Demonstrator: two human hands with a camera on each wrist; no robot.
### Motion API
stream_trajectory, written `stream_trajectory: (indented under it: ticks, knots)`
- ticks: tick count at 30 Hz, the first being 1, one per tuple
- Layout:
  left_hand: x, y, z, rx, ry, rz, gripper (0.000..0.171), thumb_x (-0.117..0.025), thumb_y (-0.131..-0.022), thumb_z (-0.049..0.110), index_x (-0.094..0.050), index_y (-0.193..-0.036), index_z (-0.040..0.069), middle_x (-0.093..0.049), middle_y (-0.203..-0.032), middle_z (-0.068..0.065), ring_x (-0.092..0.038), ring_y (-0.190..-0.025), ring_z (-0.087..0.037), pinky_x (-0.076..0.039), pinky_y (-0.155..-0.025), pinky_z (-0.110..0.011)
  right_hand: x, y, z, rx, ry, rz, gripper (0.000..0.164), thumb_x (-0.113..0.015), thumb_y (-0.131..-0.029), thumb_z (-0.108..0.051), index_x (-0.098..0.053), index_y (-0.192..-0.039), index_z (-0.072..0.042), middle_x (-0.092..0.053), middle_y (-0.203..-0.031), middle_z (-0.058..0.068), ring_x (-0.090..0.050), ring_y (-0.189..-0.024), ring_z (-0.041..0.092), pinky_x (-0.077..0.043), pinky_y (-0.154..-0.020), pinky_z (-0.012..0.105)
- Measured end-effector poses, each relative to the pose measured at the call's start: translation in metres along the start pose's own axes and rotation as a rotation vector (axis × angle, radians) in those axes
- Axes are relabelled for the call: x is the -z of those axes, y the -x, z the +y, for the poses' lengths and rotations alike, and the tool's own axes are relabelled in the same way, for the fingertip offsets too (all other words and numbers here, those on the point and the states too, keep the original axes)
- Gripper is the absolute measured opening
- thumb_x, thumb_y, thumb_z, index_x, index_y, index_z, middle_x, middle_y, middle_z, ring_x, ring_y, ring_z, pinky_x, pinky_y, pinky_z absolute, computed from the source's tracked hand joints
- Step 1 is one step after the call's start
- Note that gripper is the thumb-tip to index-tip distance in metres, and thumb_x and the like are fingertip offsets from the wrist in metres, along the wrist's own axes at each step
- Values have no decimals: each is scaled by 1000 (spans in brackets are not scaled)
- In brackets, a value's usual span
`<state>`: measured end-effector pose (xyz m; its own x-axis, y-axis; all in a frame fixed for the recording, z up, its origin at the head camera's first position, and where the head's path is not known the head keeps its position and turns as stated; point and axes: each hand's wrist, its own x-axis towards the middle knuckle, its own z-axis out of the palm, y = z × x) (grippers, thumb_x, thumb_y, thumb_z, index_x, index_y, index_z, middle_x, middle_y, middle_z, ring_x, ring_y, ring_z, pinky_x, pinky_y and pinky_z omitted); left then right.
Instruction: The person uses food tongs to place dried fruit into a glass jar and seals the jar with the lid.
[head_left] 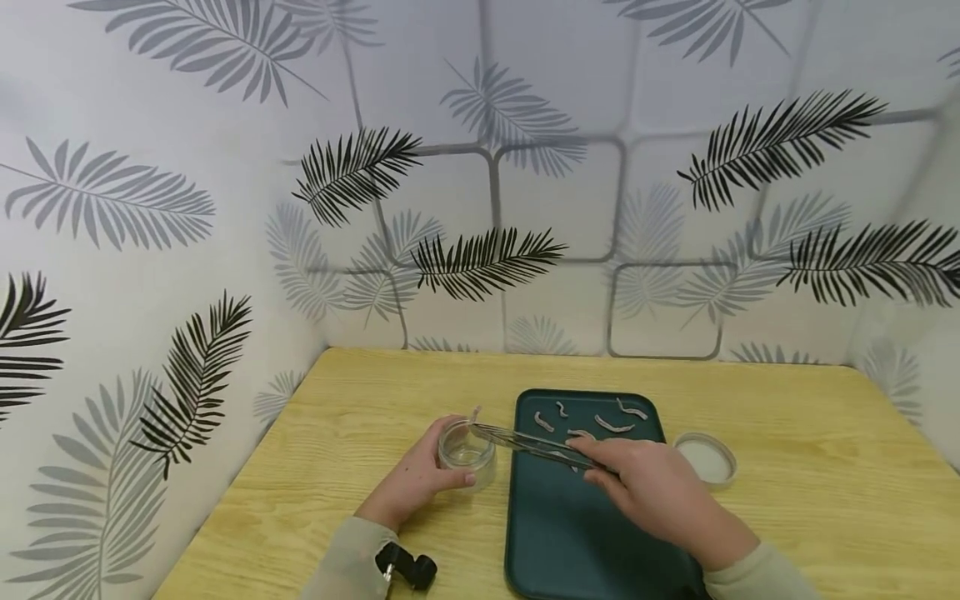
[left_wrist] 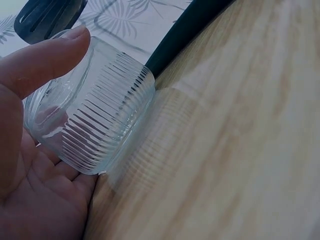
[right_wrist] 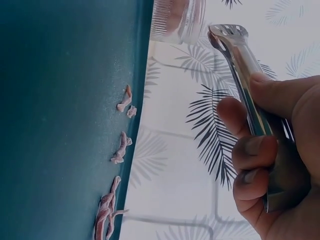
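On the surface before me: glass jar, upright, just left of the green tray.
Left hand: thumb and fingers curved round the jar's sides.
Right hand: fingers curled about metal tongs; tips at the jar's mouth, a pale strip there.
Tray: more strips, scattered toward its far end.
Round lid: just right of the tray.

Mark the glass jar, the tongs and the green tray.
Glass jar (left_wrist: 105,112), left wrist view: ribbed side wall.
Tongs (right_wrist: 245,64), right wrist view: metal between thumb and tip.
Green tray (head_left: 573,529), head view: bare near half.
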<state>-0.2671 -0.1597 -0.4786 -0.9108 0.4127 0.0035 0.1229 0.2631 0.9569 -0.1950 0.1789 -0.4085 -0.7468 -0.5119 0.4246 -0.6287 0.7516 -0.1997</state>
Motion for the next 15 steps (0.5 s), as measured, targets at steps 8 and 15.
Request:
stream_trajectory:
  ticks: [8,15]
  knots:
    - [-2,0,-1,0,22,-7,80,-82,-86,17,-38,-153,20,-45,-151,-9,-49,-128,-28,-39,-104,-43,0,1,0,21,32,17,47,-79,-88,-27,-69,-133,-22,-73,-113,-5,-69,-84,7,-46,-59,23]
    - [-1,0,-1,-11,11,-6,79,-83,-86,17,-39,-152,20,-45,-153,-9,-45,-135,-27,-34,-108,-45,9,1,2,-46,4,-32,51,-79,-89,-27,-65,-137,-21,-68,-91,-13,-57,-70,-2,-40,-52,22]
